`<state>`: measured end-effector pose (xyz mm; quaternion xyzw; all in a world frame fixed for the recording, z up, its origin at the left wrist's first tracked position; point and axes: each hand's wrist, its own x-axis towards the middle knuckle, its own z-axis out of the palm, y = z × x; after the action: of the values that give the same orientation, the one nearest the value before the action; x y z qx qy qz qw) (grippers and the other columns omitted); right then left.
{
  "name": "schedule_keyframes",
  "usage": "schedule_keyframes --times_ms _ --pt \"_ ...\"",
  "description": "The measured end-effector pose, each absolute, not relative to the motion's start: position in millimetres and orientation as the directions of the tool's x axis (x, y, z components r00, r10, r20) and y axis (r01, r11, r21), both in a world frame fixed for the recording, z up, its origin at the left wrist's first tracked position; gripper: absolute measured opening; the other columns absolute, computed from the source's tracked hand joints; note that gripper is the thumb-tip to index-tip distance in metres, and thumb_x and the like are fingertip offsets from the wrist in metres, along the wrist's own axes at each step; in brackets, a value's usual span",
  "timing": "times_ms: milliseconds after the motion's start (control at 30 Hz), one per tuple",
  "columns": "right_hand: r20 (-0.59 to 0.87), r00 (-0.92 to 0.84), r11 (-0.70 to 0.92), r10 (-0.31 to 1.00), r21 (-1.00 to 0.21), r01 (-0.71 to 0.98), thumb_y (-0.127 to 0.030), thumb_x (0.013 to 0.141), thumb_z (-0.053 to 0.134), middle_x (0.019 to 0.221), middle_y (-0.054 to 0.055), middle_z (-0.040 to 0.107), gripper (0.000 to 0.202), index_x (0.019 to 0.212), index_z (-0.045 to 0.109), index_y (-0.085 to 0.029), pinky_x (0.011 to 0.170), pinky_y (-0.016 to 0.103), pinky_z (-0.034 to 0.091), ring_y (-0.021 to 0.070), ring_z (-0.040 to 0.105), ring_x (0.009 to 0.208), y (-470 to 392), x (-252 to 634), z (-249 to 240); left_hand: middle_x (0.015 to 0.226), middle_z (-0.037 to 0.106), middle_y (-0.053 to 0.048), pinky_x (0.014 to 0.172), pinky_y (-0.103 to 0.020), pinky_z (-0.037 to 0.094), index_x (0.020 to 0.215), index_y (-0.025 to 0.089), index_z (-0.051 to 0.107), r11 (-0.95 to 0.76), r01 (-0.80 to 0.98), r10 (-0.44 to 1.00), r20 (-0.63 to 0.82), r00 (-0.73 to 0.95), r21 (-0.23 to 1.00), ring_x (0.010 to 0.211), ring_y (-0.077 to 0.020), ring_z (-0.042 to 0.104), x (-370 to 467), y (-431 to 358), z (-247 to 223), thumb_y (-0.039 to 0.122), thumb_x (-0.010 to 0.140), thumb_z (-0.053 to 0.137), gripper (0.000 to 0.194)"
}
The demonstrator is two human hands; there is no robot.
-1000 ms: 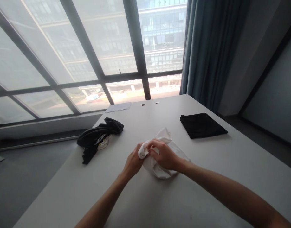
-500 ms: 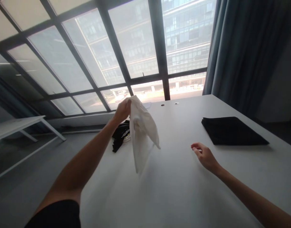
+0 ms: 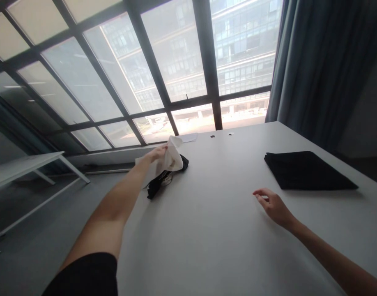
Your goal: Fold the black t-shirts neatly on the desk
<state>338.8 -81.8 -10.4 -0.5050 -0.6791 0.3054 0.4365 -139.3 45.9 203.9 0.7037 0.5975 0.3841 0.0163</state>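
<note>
The left hand [image 3: 158,153] grasps white cloth [image 3: 174,157] over black clothing [image 3: 156,187] on a table [image 3: 213,234]; the right hand [image 3: 274,206] is released, fingers loosely curved.

Left arm stretched out with the hand clenched; right hand hovering loose and lower.

On a clock face laid over the view, the left arm [image 3: 114,209] rises from a black sleeve [image 3: 86,275] between seven and eight o'clock, the elbow nearly straight, and ends in the left hand [image 3: 157,153], just off centre toward nine, its fingers closed in a grip and partly hidden. The bare right arm [image 3: 327,255] enters from four o'clock and slants toward ten, its wrist almost in line with the forearm; the right hand [image 3: 273,205] holds nothing, its fingers softly curled, a small gap showing between thumb and forefinger.
</note>
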Motion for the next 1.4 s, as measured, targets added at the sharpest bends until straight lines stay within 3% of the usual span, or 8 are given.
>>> schedule_keyframes --times_ms 167,367,600,800,933,1000,1200,1400 --pt "0.417 0.118 0.218 0.901 -0.672 0.708 -0.025 0.086 0.049 0.112 0.013 0.071 0.030 0.102 0.073 -0.020 0.095 0.042 0.051 0.0283 0.065 0.106 -21 413 -6 0.119 0.065 -0.020 0.107 -0.050 0.040 0.098 0.013 0.063 -0.180 0.884 0.893 0.449 -0.037 0.431 0.122 -0.0346 0.056 -116 9 90 0.034 0.087 0.060 0.024" --pt "0.233 0.398 -0.321 0.887 -0.309 0.895 -0.027 0.089 0.058 0.129 0.024 0.061 0.038 0.122 0.069 -0.010 0.092 0.049 0.047 0.0382 0.054 0.120 23 492 -1 0.135 0.058 -0.016 0.112 -0.051 0.038 0.121 0.020 0.062 -0.359 0.880 0.834 0.531 0.153 0.310 0.130 -0.0327 0.052 -71 -27 -6 0.023 0.090 0.047 0.035" --pt "0.303 0.486 -0.385 0.819 -0.338 0.859 -0.024 0.094 0.049 0.110 0.019 0.070 0.029 0.100 0.076 -0.014 0.086 0.041 0.046 0.0300 0.063 0.103 21 494 8 0.118 0.066 -0.010 0.106 -0.045 0.046 0.117 0.023 0.063 -0.453 0.783 0.821 0.541 0.180 0.427 0.116 -0.0283 0.061 -58 -32 -19 0.029 0.094 0.045 0.030" --pt "0.607 0.310 0.256 0.732 -0.666 0.701 -0.032 0.093 0.054 0.095 0.013 0.074 0.027 0.091 0.074 -0.015 0.084 0.035 0.050 0.0247 0.067 0.089 -1 413 59 0.121 0.066 -0.008 0.089 -0.043 0.058 0.126 0.026 0.061 -0.492 0.653 0.855 0.462 0.236 0.576 0.105 -0.0258 0.067 -22 -46 -14 0.034 0.094 0.054 0.034" --pt "0.557 0.037 0.513 0.830 -0.788 0.339 -0.039 0.089 0.065 0.083 0.006 0.073 0.024 0.083 0.074 -0.018 0.069 0.030 0.050 0.0197 0.065 0.075 -42 319 95 0.156 0.040 -0.013 0.081 -0.038 0.062 0.158 0.036 0.021 -0.516 0.427 0.855 0.416 0.310 0.742 0.111 -0.0249 0.066 41 -61 16 0.040 0.085 0.072 0.089" --pt "0.483 -0.156 0.507 0.861 -0.835 0.215 -0.038 0.088 0.068 0.080 0.003 0.072 0.021 0.084 0.075 -0.018 0.064 0.028 0.048 0.0175 0.064 0.071 -62 282 104 0.151 0.047 -0.014 0.075 -0.035 0.062 0.160 0.036 0.015 -0.501 0.370 0.861 0.406 0.307 0.782 0.105 -0.0244 0.068 64 -65 37 0.040 0.082 0.075 0.098" --pt "0.476 -0.248 0.531 0.844 -0.804 0.266 -0.031 0.088 0.068 0.079 0.000 0.063 0.013 0.086 0.070 -0.018 0.064 0.027 0.046 0.0132 0.056 0.069 -90 252 89 0.092 0.071 -0.004 0.074 -0.032 0.056 0.099 0.024 0.072 -0.536 0.595 0.841 0.443 0.311 0.599 0.082 -0.0218 0.067 49 -66 69 0.037 0.089 0.061 0.020" --pt "0.446 -0.242 0.508 0.862 -0.755 0.416 -0.022 0.092 0.060 0.102 0.007 0.064 0.016 0.104 0.070 -0.019 0.081 0.035 0.050 0.0192 0.061 0.088 -101 285 39 0.074 0.064 0.000 0.053 -0.027 0.052 0.092 0.019 0.064 -0.290 0.608 0.874 0.463 -0.146 0.739 0.063 -0.0178 0.064 -23 -35 114 0.048 0.090 0.056 0.030"
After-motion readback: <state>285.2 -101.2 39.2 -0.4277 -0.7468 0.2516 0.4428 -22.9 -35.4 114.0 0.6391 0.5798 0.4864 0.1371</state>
